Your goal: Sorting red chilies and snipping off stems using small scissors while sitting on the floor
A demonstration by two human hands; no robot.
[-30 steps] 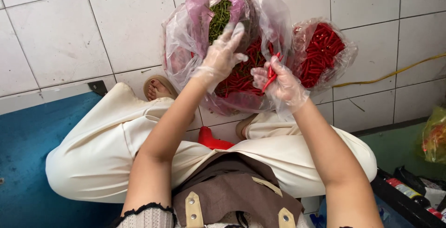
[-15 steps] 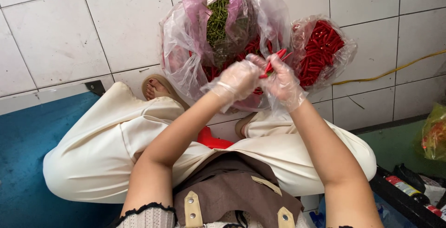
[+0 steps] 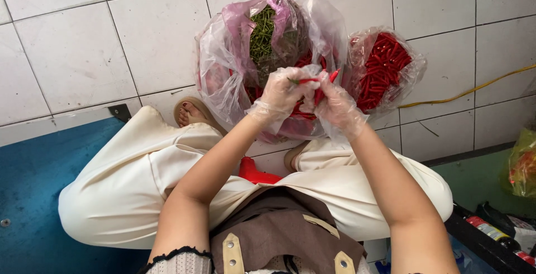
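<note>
Both of my hands wear thin clear plastic gloves and meet over a red chili pepper point(image 3: 317, 83). My left hand point(image 3: 283, 91) pinches its green stem end, and my right hand point(image 3: 335, 106) grips its red body. Behind them on the floor stands a large clear-and-pink plastic bag point(image 3: 223, 67) with red chilies low down and a heap of green stems point(image 3: 261, 34) on top. To its right sits a smaller clear bag of stemless red chilies point(image 3: 384, 68).
White floor tiles point(image 3: 72, 56) surround the bags. A blue mat point(image 3: 28, 196) lies at left. A yellow cable point(image 3: 474, 89) runs at right. A yellow-green bag point(image 3: 522, 165) and small bottles point(image 3: 491, 232) sit at the lower right. My knees in cream trousers point(image 3: 128, 179) spread wide.
My left hand has drawn back from the green stems in the big bag and joined my right hand on the red chili it was holding.
</note>
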